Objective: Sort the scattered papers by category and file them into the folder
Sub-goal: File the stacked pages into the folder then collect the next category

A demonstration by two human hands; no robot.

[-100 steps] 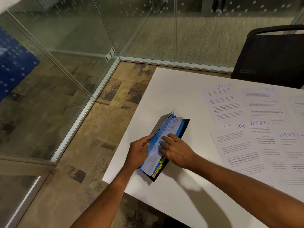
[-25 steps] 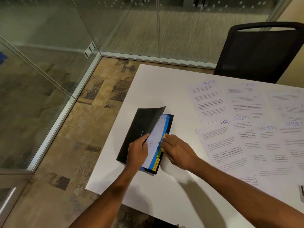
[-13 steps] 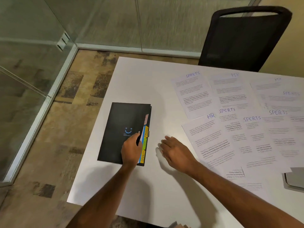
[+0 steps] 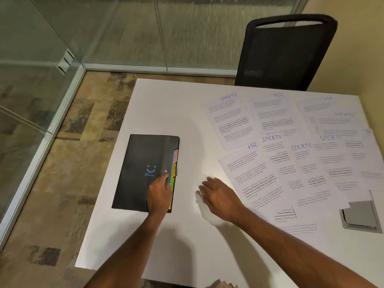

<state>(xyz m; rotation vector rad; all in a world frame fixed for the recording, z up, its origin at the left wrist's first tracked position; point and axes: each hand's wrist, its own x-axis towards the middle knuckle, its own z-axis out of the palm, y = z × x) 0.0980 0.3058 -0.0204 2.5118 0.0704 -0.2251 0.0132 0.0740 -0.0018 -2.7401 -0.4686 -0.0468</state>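
Observation:
A black folder point(image 4: 138, 171) with a blue smiley lies closed on the white table point(image 4: 166, 109), near its left edge. Coloured index tabs point(image 4: 174, 163) stick out along the folder's right side. My left hand point(image 4: 159, 194) rests on the cover near its right edge, fingers pointing toward the snap button. My right hand point(image 4: 218, 196) lies flat and open on the table just right of the folder, holding nothing. Several printed papers point(image 4: 291, 154) headed SPORTS and HR lie spread and overlapping across the right half of the table.
A black mesh chair point(image 4: 284, 55) stands behind the table's far edge. A grey cable hatch point(image 4: 361, 217) sits in the tabletop at the right, partly under paper. Glass walls and patterned carpet point(image 4: 68, 163) lie to the left.
The folder's cover has been brought down and the folder is closed now. My right hand has come off the folder onto the bare table. The view has swung right.

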